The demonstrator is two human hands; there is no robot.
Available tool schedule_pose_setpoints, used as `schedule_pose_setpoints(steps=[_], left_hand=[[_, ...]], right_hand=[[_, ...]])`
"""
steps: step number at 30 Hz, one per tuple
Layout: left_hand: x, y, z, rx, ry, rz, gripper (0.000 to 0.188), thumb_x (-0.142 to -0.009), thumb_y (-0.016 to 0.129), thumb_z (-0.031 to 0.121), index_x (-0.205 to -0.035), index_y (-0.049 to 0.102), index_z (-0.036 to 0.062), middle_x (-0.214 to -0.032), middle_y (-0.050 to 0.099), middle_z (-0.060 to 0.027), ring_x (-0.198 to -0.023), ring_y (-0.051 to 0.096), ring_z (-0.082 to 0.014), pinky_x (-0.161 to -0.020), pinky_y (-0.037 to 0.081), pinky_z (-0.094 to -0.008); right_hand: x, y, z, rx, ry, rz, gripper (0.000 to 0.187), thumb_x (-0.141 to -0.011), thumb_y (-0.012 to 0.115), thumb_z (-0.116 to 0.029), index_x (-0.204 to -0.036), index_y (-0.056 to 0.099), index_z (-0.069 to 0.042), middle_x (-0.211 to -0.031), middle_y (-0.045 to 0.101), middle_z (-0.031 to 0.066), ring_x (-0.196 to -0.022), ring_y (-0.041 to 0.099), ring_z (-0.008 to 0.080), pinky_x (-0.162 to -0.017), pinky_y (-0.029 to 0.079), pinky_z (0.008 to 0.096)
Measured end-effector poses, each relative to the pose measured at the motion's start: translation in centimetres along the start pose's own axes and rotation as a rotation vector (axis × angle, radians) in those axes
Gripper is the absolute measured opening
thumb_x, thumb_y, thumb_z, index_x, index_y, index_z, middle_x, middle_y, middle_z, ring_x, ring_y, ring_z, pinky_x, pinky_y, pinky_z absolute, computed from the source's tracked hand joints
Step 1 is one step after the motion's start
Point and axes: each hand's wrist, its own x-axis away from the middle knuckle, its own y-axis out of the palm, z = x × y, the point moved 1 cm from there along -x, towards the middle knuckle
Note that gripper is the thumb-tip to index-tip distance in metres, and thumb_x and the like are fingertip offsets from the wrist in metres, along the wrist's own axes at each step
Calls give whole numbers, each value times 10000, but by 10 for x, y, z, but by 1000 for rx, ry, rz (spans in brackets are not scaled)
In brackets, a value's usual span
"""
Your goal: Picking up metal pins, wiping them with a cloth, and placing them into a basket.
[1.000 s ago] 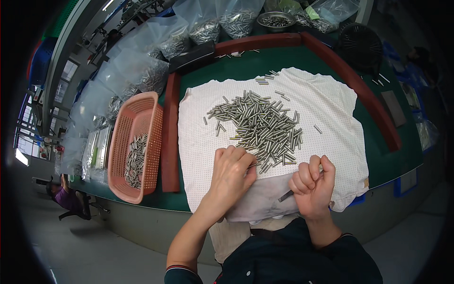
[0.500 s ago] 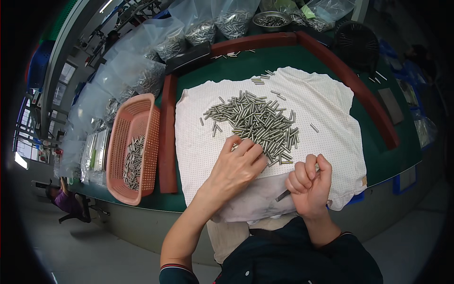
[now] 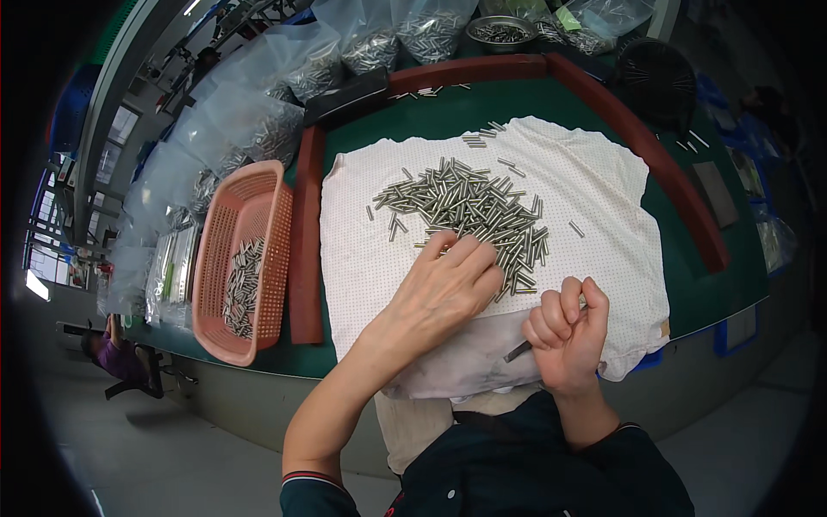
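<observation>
Left hand (image 3: 444, 289), fingers spread flat on the pin heap (image 3: 469, 211); right hand (image 3: 568, 332) fisted around one pin. A careless sweep could roll pins off the near edge of the white cloth (image 3: 603, 185).

The pins (image 3: 469, 207) were bright, polished metal, smooth and glinting, heaped on a matt white cloth (image 3: 594, 189) dotted with a fine woven pattern. The basket (image 3: 226, 258) beside it was salmon-pink perforated plastic, dull in finish, and the bench top (image 3: 517, 99) was a matt green mat edged with a reddish-brown rubbery strip (image 3: 306, 250). The bags (image 3: 258, 77) behind were thin, glossy clear plastic film, crinkled.

Right hand (image 3: 568, 332) hides most of its tool (image 3: 518, 351) — kind unclear.
</observation>
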Motion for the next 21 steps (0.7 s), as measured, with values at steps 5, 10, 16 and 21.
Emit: schedule_pose_setpoints(steps=[5,10,16,21], left_hand=[[53,-30,20,61,-300,90,225,-610,643,14,-804,536,56,-773,525,-35,-723,511,-198,-702,358,-322],[95,-20,44,150,-532,113,208,-589,647,-10,-767,556,47,-742,536,-39,-679,507,-204,-660,362,-325],[99,-13,51,203,-600,126,212,-599,651,-4,-794,583,44,-733,529,-46,-677,508,-207,-627,374,-300],[102,-10,51,263,-644,191,229,-594,655,-20,-809,597,36,-732,526,-61,-681,513,-218,-587,404,-303]], right_hand=[[-2,-2,0,2,-5,-2,386,-916,238,-316,-591,320,-124,-455,262,-23,-385,186,78,-395,201,231],[0,9,3,-30,-42,-50,400,-920,218,-324,-592,322,-120,-456,266,-22,-385,184,81,-398,198,237],[-6,28,37,87,-69,-279,374,-915,247,-320,-629,335,-96,-488,294,-11,-423,195,82,-435,215,239],[-10,32,60,101,-108,-292,359,-914,275,-276,-625,339,-73,-489,288,0,-428,200,79,-426,204,241]])
